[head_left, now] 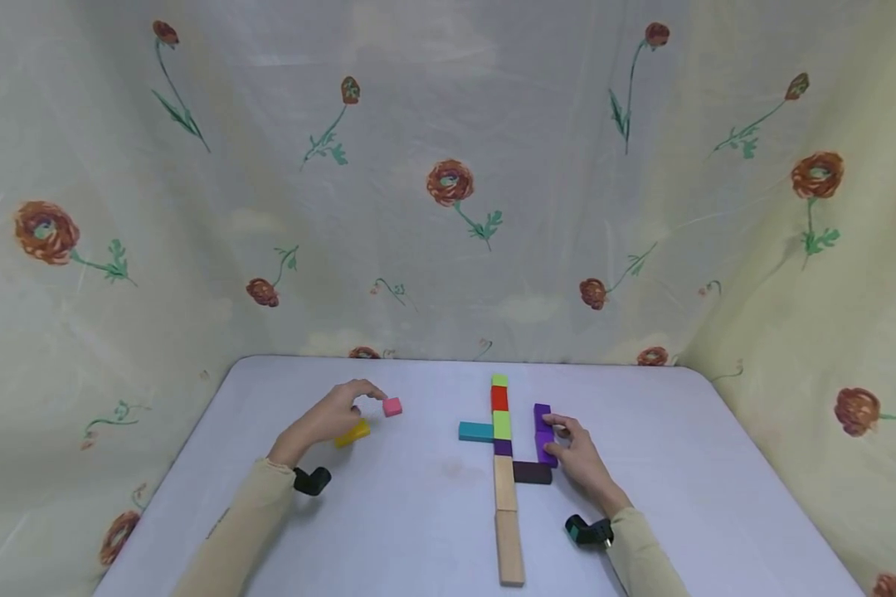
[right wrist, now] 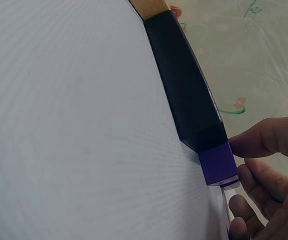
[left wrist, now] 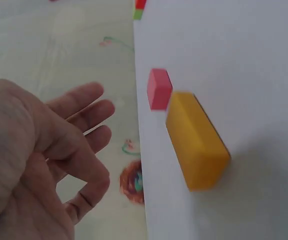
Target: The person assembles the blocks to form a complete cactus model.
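Observation:
In the head view, my left hand reaches over the table's left half, a fingertip right at the small pink block. Close under this hand lies a yellow block. The left wrist view has the loosely bent fingers beside the yellow block, nothing between them. My right hand touches two purple blocks set end to end: the thumb is at the nearer purple block, a finger at the farther one. In the right wrist view the thumb meets the purple block's edge.
A row of blocks, wooden at the near end and green at the far end, runs up the table. A teal block juts left from it. A dark block juts right, toward the purple pair. Flowered cloth hangs behind.

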`<state>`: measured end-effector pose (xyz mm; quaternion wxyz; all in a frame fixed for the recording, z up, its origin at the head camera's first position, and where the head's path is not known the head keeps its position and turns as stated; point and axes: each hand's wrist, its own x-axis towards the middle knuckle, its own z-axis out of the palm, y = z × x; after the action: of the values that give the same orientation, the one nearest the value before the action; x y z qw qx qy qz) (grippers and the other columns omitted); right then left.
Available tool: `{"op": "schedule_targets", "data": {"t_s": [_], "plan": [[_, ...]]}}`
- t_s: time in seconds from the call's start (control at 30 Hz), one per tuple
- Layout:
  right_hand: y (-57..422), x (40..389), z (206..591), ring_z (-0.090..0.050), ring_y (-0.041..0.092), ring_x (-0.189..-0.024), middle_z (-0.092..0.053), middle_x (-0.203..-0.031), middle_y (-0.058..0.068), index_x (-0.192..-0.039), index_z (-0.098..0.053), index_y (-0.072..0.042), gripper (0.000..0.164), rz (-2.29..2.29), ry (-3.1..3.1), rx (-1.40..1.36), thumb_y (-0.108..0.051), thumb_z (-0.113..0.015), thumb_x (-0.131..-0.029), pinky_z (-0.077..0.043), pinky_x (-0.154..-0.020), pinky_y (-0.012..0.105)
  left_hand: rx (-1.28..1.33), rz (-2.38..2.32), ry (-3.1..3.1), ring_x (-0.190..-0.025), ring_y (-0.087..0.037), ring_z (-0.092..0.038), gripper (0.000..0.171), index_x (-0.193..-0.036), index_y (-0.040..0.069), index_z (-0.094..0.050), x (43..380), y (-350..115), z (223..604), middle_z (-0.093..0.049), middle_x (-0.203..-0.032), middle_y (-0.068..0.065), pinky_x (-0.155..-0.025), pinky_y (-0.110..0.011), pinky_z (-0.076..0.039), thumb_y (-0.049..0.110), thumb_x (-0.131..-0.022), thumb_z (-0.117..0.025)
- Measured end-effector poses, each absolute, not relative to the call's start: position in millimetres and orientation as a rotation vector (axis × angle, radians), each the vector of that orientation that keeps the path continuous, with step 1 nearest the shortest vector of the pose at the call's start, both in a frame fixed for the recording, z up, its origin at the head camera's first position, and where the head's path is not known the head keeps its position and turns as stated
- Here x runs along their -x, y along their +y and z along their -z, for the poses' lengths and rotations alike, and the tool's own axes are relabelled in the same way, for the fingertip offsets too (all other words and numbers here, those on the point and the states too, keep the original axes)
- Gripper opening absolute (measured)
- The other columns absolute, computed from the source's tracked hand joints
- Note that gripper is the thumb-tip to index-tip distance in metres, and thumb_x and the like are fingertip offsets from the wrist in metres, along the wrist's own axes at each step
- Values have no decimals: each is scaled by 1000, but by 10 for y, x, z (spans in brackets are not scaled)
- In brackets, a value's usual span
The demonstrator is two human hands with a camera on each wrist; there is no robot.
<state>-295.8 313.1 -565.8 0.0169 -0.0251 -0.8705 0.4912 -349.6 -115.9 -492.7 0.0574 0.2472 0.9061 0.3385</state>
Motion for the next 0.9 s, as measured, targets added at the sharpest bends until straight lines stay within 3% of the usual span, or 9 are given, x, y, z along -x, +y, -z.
{"op": "schedule_targets", "data": {"t_s": [0.1,0.27,0.37,0.53,0.77,0.9], "plan": [[3129,2954,5657,-39,36,-128,-43,-141,20,-138,-46,-7,50,-1521,-2715,75,-2,-58,-89,-29,-109,55,-722,-957,2739,-129,-34,-46,54,-120,9,-65,3463,-1366,4958,-58,-131,-10,-106,-55,-38,-19,-79,-43],[3126,2946,5648,-39,36,-127,-44,-141,20,-138,-46,-7,50,-1528,-2701,76,-2,-58,-89,-30,-108,55,-660,-850,2704,-132,-35,-41,58,-124,16,-64,3411,-1512,5021,-53,-139,-8,-109,-62,-29,-17,-80,-45],[3121,2947,5646,-39,36,-128,-43,-141,20,-138,-46,-7,50,-1534,-2699,85,-2,-58,-89,-30,-108,55,-636,-803,2674,-129,-32,-41,60,-128,19,-61,3393,-1518,5064,-49,-142,-7,-108,-61,-29,-16,-81,-47],[3115,2941,5663,-39,36,-128,-43,-141,20,-138,-46,-7,50,-1546,-2705,87,-2,-58,-89,-30,-108,55,-654,-734,2660,-123,-27,-44,62,-132,17,-59,3397,-1481,5110,-49,-143,-5,-108,-58,-31,-16,-81,-47],[3107,2949,5648,-40,36,-127,-43,-141,21,-138,-46,-6,50,-1530,-2700,73,-1,-58,-89,-31,-108,54,-730,-675,2650,-128,-31,-43,60,-133,9,-58,3465,-1450,5101,-47,-144,-9,-111,-63,-23,-18,-81,-44],[3110,2940,5628,-39,36,-127,-43,-141,21,-137,-47,-6,50,-1541,-2693,76,-1,-58,-89,-30,-108,54,-761,-663,2610,-129,-31,-42,62,-135,7,-55,3480,-1457,5093,-45,-145,-10,-112,-60,-26,-19,-80,-44]]}}
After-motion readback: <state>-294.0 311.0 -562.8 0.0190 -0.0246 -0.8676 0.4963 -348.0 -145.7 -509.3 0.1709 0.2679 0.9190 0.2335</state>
